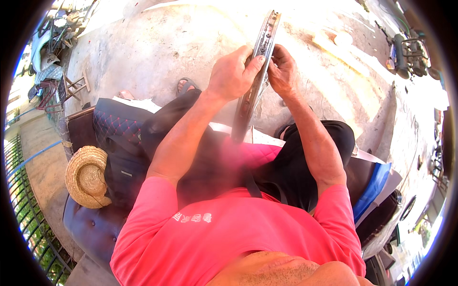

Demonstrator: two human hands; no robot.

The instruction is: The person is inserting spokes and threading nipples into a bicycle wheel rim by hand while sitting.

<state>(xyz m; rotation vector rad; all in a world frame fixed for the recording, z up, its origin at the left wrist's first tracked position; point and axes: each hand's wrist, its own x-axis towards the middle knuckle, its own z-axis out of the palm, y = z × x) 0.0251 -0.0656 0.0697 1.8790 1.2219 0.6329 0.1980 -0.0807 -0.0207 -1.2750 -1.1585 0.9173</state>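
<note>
Metal wheel rim [255, 76] held edge-on and upright above the lap over concrete ground [157, 43], straw hat [87, 176] on cushioned seat [90, 226] at left, left hand [234, 72] clasping rim, right hand [283, 71] gripping its other side

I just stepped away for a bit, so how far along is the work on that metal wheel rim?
Done: nothing visibly finished; the silver metal wheel rim shows bare, with no spokes or tyre that I can make out. In hand: the left hand and right hand both grip it, standing edge-on over the lap. Left: too little shows to tell what remains.
</note>
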